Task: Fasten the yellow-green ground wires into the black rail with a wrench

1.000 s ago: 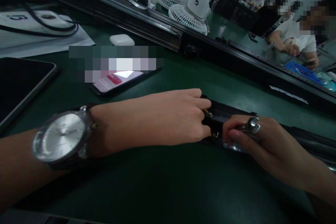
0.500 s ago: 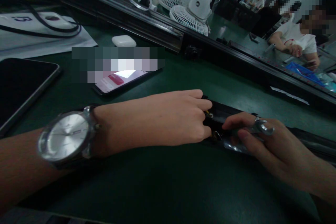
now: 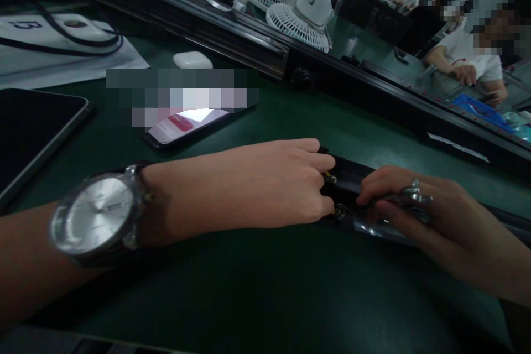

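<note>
My left hand (image 3: 290, 185), a wristwatch (image 3: 97, 213) on its wrist, lies over the end of a long black bar-shaped part (image 3: 352, 174). Its fingers curl down onto this part, with the tips hidden. Small brass-coloured metal fittings (image 3: 331, 178) show just beyond the knuckles. On the other side, my right hand (image 3: 431, 221) pinches a silver open-ended wrench (image 3: 417, 196) between thumb and fingers. One jaw end of the wrench sticks up above the hand; its other end is hidden or too dark to make out. A shiny clear strip (image 3: 373, 230) lies below the right fingers.
A lit phone (image 3: 186, 124) and a white earbud case (image 3: 193, 60) lie beyond my left forearm. At the left are a dark tablet-like device (image 3: 37, 133) and paper with cables. A dark rail (image 3: 373, 88) crosses behind; white fans (image 3: 298, 25) and seated people are beyond it.
My right hand has turned slightly, and the wrench's jaw end has rotated with it. The left hand stays nearly in place on the black part.
</note>
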A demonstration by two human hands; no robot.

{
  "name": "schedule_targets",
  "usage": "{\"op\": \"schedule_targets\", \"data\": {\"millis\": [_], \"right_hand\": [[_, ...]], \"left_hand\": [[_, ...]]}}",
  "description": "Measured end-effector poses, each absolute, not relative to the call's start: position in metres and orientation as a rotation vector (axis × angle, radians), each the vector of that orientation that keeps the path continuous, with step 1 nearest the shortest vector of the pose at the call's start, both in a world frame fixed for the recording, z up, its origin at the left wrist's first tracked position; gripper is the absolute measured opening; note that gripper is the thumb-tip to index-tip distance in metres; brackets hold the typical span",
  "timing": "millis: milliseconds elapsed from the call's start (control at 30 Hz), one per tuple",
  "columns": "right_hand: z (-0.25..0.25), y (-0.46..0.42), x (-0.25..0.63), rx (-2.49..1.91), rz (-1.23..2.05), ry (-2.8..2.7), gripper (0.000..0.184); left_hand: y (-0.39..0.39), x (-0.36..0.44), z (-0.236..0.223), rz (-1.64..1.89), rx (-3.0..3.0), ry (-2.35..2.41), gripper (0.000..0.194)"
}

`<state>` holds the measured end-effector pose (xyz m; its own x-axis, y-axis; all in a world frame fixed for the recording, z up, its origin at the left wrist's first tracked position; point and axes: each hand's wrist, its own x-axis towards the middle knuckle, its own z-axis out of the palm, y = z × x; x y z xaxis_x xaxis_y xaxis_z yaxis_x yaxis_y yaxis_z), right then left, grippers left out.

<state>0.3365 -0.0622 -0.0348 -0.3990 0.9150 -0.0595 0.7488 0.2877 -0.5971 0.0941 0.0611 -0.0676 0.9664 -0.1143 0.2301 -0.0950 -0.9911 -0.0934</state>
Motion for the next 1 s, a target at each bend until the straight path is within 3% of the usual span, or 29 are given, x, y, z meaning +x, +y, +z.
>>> {"op": "schedule_targets", "data": {"millis": [800,1000], "right_hand": [[-0.0415,-0.0607,0.3414,-1.39,0.727,-2.217,0.02],[-0.0393,-0.0625,0.3422,-1.459,0.533,-2.179,0.016]], "left_hand": [[0.0629,0.094,-0.0694,-0.361,-3.041,0.177,0.007],[0.0628,0.0934,-0.0705,-0.327,-3.04,0.168,0.004]]}}
